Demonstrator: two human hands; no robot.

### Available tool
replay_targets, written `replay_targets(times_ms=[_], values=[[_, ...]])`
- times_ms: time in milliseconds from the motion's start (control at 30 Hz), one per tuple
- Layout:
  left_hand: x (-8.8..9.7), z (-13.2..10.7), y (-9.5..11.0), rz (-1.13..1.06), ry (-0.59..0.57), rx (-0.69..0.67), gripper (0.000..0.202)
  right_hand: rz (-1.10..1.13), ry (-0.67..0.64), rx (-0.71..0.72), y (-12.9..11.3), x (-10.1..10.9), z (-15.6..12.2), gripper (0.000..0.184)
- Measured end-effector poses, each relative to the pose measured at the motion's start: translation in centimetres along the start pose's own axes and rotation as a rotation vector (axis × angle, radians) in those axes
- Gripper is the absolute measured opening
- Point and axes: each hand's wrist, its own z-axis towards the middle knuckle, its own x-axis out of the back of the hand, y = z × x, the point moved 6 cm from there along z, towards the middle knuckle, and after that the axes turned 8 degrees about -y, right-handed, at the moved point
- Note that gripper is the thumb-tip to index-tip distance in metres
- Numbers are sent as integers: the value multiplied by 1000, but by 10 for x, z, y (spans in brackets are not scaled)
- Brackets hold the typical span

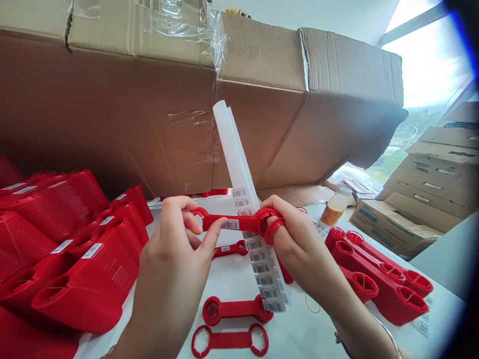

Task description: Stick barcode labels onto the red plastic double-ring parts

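Note:
A red plastic ring-ended wrench [213, 223] is held level between my two hands. My left hand [175, 264] pinches its left end, the thumb at the edge of a small white barcode label [231, 224] on the handle. Closed around the right ring end is my right hand [295, 239], with a red loop showing at its fingers. Behind the wrench stands a partly rolled white sheet of barcode stickers [262, 269], partly hidden by the right hand. Beneath lie a labelled red wrench [228, 249] and two more red wrenches, one [239, 309] above the other [230, 341].
Stacked red wrenches [108, 264], several with barcode labels, fill the left side. More red wrench stacks [389, 274] lie at right. A large taped cardboard box [149, 124] spans the back. Near a small carton [392, 224] stands a bottle [336, 205] of orange-brown contents.

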Motion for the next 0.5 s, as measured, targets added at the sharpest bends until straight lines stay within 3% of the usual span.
replay_targets(times_ms=[67, 200, 367, 500], values=[[1, 2, -2, 153, 62, -13, 44, 38, 8, -13, 3, 1, 1, 24], [-12, 4, -6, 347, 72, -78, 57, 113, 43, -13, 5, 2, 2, 24], [-22, -4, 4, 188, 134, -320, 65, 168, 45, 14, 1, -6, 0, 26], [-23, -5, 7, 107, 155, -336, 79, 220, 25, 38, -2, -14, -3, 26]])
